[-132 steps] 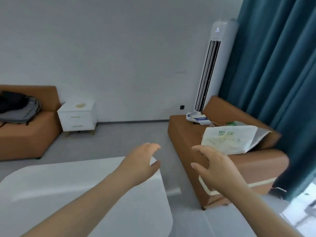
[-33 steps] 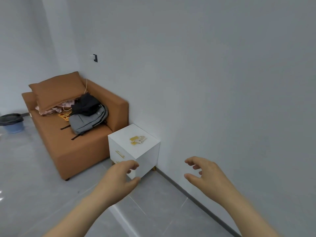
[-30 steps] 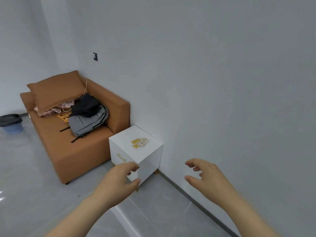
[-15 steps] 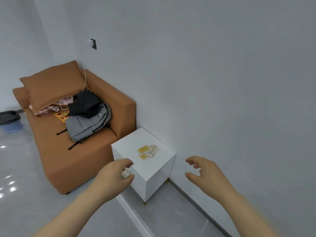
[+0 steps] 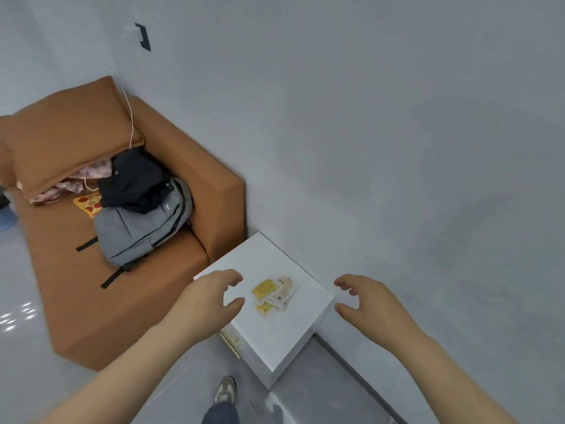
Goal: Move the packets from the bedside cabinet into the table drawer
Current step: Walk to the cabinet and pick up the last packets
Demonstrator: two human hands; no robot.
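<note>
A small heap of flat packets point(image 5: 273, 293), two bright yellow and the rest pale cream, lies overlapping near the middle of the top of a square white bedside cabinet point(image 5: 275, 335). Taking the heap as the centre of a dial with twelve at the top of the view, the left hand point(image 5: 211, 301) is at nine o'clock, over the cabinet's left edge. Its fingers are loosely curled and its thumb is held apart from them. It grips nothing, and a strip of bare white top shows between the thumb tip and the nearest yellow packet. Whether the hand touches the cabinet top cannot be told.

The right hand point(image 5: 371, 304) is at three o'clock, just past the cabinet's right corner. It is also loosely curled, with thumb and fingers apart and nothing in it.

Thin gold-coloured drawer handles point(image 5: 230, 342) show on the cabinet's front at about seven o'clock. Below them, at six o'clock, a grey and white shoe point(image 5: 225, 390) stands on the glossy grey floor point(image 5: 321, 396).

At ten o'clock a tan-brown upholstered sofa point(image 5: 61, 280) stands just beside the cabinet, and both are against the plain pale grey wall point(image 5: 397, 117). On the sofa seat lies a grey fabric backpack point(image 5: 137, 231) with a black garment point(image 5: 134, 179) heaped on it. Farther toward ten o'clock a pizza-slice-shaped item point(image 5: 88, 203) lies beside the backpack, and a tan-brown cushion point(image 5: 67, 133) leans over pink patterned cloth point(image 5: 70, 186). A thin white cable point(image 5: 132, 117) runs down the sofa back, and a black wall socket point(image 5: 143, 36) sits high at eleven o'clock.
</note>
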